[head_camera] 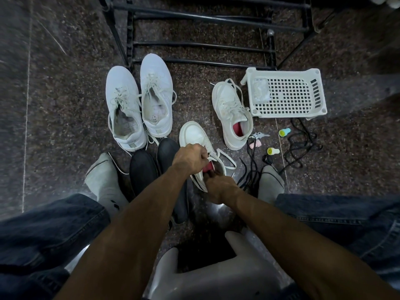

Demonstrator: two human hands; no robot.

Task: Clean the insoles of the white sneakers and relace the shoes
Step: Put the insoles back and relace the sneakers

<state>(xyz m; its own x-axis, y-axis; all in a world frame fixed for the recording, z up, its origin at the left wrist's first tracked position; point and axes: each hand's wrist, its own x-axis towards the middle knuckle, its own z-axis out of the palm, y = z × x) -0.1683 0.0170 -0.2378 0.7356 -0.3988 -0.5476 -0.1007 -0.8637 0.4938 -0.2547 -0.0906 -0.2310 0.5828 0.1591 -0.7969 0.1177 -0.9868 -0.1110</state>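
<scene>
A white sneaker with a pink lining lies on the floor in front of me, toe pointing away. My left hand pinches its white lace at the eyelets near the tongue. My right hand grips the sneaker's heel end, with fingers reaching into the opening. Its partner, a second white sneaker with a pink insole, stands laced to the right. A larger pair of white sneakers sits to the left, laces loose.
A pair of black shoes lies by my left arm. A white plastic basket sits at the right, with black laces, small coloured caps and keys nearby. A black metal rack stands behind. My socked feet flank the shoes.
</scene>
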